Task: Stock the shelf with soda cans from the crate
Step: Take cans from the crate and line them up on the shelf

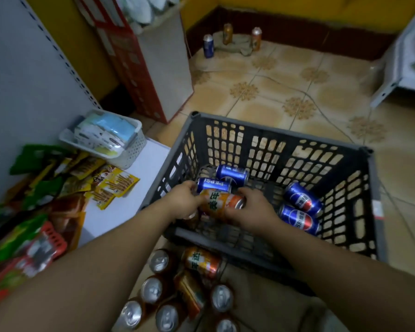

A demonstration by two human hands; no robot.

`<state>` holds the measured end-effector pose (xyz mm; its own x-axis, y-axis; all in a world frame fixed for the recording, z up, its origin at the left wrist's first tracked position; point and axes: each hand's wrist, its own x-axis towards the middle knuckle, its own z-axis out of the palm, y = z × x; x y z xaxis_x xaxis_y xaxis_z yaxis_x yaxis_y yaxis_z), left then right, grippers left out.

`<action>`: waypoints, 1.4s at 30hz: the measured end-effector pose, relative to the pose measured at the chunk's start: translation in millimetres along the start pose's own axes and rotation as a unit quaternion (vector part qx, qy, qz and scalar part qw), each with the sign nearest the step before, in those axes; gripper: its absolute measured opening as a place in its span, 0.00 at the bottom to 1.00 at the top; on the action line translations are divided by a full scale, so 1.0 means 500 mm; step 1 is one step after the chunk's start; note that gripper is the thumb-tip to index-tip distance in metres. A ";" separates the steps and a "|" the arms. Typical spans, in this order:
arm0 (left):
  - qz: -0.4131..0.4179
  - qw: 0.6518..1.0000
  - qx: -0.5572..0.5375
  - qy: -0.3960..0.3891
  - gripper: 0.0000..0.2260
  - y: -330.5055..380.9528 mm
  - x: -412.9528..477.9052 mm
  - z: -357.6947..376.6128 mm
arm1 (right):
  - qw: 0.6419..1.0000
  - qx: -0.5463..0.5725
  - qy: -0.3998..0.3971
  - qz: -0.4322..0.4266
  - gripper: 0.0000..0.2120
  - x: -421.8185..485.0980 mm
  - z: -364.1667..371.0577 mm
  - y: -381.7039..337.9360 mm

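With the left hand (185, 200) and right hand (252, 212) curled round the orange can (222, 203) inside the crate (273, 134), the person should lift it level, clear of the crate's rim.

Dim indoor light, soft overall, with blurred, fisheye-bent edges.

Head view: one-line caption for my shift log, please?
Left hand and right hand hold an orange soda can inside the dark grey lattice plastic crate, among blue Pepsi cans.
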<state>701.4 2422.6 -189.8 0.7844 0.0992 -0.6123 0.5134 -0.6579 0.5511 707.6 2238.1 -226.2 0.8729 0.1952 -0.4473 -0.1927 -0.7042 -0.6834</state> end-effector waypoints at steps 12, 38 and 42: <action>0.102 0.888 -0.430 0.128 0.24 0.084 -0.558 -0.190 | 0.970 0.118 0.049 -0.207 0.36 -0.498 -0.074 -0.339; 0.145 0.738 -0.327 0.573 0.36 -0.400 -1.440 -0.472 | 0.755 -0.178 -0.169 -0.608 0.38 -1.082 0.311 -0.953; 0.110 0.736 -0.280 0.607 0.37 -0.509 -1.497 -0.523 | 0.727 -0.226 -0.184 -0.622 0.39 -1.102 0.408 -1.034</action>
<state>74.6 2711.0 276.4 0.4289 0.8533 0.2967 0.1238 -0.3808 0.9163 234.8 2633.6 255.9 0.0510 0.9834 0.1742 0.8827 0.0372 -0.4685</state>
